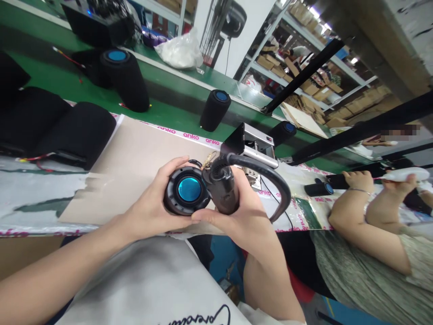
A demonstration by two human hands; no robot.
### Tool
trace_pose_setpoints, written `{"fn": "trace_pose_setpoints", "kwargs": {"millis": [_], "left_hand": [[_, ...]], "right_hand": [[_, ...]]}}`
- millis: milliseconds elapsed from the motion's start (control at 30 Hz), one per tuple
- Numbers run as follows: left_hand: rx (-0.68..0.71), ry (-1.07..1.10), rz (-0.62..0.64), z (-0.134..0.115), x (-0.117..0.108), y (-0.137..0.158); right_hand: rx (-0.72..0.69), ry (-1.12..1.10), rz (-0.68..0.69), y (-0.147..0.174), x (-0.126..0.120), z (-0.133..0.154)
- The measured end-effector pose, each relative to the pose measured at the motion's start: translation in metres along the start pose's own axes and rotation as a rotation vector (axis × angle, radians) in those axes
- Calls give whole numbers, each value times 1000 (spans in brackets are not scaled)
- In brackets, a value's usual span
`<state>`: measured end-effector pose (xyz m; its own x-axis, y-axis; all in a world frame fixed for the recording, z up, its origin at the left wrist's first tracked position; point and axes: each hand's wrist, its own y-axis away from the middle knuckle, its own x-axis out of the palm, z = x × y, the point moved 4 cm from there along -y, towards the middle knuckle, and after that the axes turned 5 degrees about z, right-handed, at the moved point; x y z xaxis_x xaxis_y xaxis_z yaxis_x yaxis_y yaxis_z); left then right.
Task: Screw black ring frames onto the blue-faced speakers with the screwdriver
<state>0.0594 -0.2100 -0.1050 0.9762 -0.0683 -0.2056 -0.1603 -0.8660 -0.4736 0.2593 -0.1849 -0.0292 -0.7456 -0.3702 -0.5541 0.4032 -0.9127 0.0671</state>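
Note:
My left hand (pixel 154 198) is wrapped round a black cylindrical speaker (pixel 171 197), whose round end with a shiny blue disc faces up at me. In my right hand (pixel 241 205) is a dark powered screwdriver (pixel 221 194), seen from its cable end. A thick black cable (pixel 286 185) curves out of its top and loops to the right. The tool sits right beside the speaker, and my right thumb reaches to the speaker's edge. The screwdriver's tip is hidden below its body. Beneath both hands lies a sheet of brown cardboard (pixel 128 149).
Several black speakers, one upright (pixel 216 110), stand on the green conveyor (pixel 176 101). Black fabric-covered pieces (pixel 77 131) with red wires lie at the left. A silver and black metal device (pixel 257 146) stands ahead right. A co-worker's arms (pixel 358 198) are at the right.

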Motion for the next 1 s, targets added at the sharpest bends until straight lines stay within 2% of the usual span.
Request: {"fn": "trace_pose_setpoints", "kwargs": {"millis": [167,267,333,400,500,567,633,700,867,1000], "left_hand": [[-8,82,66,0,-4,-5],[-36,9,48,1,-8,-9],[-23,-41,39,1,-9,-8],[5,-57,39,1,-10,-6],[24,-46,29,1,-9,-4],[37,-65,-35,0,-6,-7],[29,-98,-110,0,-1,-13],[15,-119,-147,2,10,-21],[29,-176,-147,2,35,-35],[-66,-243,-140,-1,36,-38]], "right_hand": [[30,-6,20,-4,2,-2],[43,-50,63,-2,0,-3],[57,-166,8,0,-9,-8],[-40,-377,-223,2,-29,-13],[-398,-644,-756,12,-71,-19],[-560,-714,-933,16,-90,-21],[-563,-734,-917,11,-102,-22],[-491,-714,-836,-1,-108,-22],[-376,-578,-704,-44,-112,-34],[-371,-565,-697,-62,-110,-40]]}}
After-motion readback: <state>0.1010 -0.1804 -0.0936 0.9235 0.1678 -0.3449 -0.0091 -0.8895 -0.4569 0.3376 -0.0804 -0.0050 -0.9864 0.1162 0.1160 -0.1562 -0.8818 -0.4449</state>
